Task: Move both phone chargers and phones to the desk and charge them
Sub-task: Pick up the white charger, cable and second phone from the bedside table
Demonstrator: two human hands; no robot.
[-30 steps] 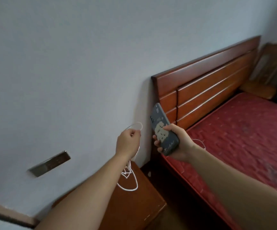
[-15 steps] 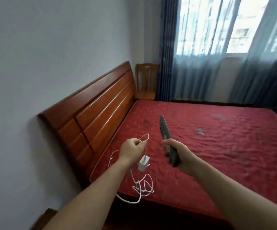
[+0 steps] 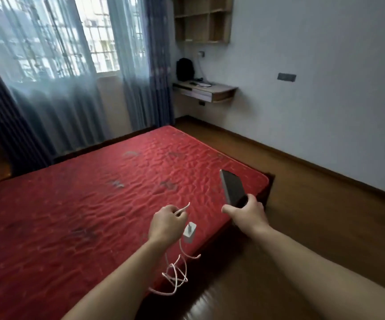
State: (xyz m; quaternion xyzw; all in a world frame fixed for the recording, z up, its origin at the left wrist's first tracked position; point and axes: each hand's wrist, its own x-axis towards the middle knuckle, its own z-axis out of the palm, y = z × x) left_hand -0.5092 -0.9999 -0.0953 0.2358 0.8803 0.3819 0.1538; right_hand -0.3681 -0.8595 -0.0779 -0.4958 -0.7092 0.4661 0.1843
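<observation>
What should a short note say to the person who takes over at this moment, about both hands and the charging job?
Left hand grips the white cable; its charger plug hangs just below the fist.
Right hand holds the phone by its lower end.
Both are in the air by the red bed; the desk is far across the room, on the wall.
Done: one charger and one phone in hand.
Left: carry them to the desk, plug in, connect; second set not identifiable from here.
</observation>
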